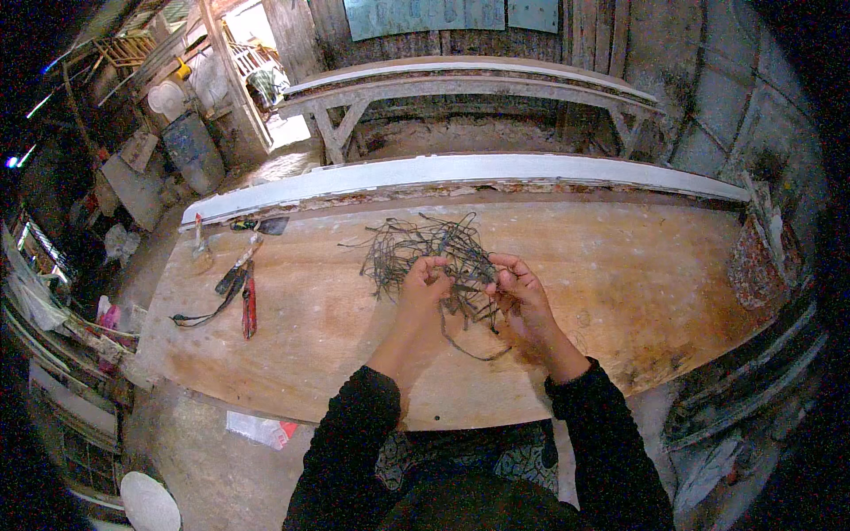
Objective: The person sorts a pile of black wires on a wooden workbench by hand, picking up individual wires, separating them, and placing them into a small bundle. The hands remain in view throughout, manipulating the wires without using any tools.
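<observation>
A loose tangle of thin dark strands (409,241), wire or cord, I cannot tell which, lies on the wooden tabletop in front of me. My left hand (425,285) is at its near side, fingers curled and pinched on some of the strands. Facing it, my right hand (524,296) pinches strands at the right side of the bunch between thumb and fingers. One longer strand (474,354) loops down toward me below the hands. Just what lies between the fingertips is partly hidden.
On the table's left lie red-handled pliers (249,301), a dark strap (208,314), a scraper (271,227) and a brush (202,252). A long white board (443,170) runs along the far edge. A stained container (757,261) stands at the right edge. Behind is a bench (478,88).
</observation>
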`<state>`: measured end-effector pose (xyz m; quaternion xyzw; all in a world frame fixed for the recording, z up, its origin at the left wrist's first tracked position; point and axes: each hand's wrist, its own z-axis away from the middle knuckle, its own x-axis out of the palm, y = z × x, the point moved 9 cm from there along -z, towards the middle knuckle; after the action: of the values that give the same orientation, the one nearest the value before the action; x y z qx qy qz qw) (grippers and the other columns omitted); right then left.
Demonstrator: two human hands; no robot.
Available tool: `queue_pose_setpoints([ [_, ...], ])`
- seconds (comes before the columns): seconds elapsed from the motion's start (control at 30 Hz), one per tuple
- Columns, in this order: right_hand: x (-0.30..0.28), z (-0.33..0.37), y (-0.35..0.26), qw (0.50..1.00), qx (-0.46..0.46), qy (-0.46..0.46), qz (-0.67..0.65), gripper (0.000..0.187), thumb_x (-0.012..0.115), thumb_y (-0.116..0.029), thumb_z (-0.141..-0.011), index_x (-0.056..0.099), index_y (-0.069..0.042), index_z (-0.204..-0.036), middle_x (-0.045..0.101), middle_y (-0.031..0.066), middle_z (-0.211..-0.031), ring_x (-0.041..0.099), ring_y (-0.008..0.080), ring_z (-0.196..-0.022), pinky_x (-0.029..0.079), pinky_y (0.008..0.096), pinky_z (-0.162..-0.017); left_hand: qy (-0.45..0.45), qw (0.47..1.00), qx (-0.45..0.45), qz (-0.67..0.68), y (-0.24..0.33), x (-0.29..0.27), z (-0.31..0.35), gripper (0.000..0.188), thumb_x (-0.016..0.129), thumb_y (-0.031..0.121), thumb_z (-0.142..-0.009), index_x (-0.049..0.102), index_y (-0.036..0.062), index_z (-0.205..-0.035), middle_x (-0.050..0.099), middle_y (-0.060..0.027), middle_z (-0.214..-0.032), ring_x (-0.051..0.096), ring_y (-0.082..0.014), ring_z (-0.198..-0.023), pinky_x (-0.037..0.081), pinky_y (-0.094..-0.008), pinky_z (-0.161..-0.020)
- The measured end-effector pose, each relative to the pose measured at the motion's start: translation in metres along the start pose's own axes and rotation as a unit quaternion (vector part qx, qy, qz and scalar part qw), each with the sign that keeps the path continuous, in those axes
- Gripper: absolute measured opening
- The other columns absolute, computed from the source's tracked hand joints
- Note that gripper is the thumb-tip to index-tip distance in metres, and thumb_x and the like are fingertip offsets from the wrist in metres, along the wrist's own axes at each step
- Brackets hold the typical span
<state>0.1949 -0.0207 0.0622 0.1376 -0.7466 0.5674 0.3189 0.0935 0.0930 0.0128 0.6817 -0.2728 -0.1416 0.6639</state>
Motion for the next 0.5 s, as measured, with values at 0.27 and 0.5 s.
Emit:
queue_pose_setpoints([
  [0.27,-0.009,-0.002,0.012,0.992,0.056,-0.037,0.105,0.023,0.060,-0.011,-0.078,0.056,-0.001,-0.098,0.061,0.0064,-0.076,0.057,0.0118,-0.065,0.046,0.0223,-0.059,-0.015,0.998,-0.033,0.048,0.002,0.006,0.004,0.040,0.058,-0.005,-0.072,0.043,0.0051,-0.108,0.054,-0.0058,-0.080,0.054,-0.0127,-0.071,0.045,-0.0243,-0.060],
  [0.5,-0.008,-0.003,-0.016,0.913,-0.111,0.043,0.390,0.024,0.057,0.000,-0.074,0.051,-0.003,-0.097,0.052,0.0017,-0.068,0.051,0.0090,-0.064,0.042,0.0219,-0.060,-0.096,0.991,-0.042,0.079,0.024,0.025,0.017,0.048,0.063,0.000,-0.071,0.041,0.0077,-0.112,0.055,-0.0049,-0.082,0.056,-0.0128,-0.073,0.046,-0.0241,-0.061],
])
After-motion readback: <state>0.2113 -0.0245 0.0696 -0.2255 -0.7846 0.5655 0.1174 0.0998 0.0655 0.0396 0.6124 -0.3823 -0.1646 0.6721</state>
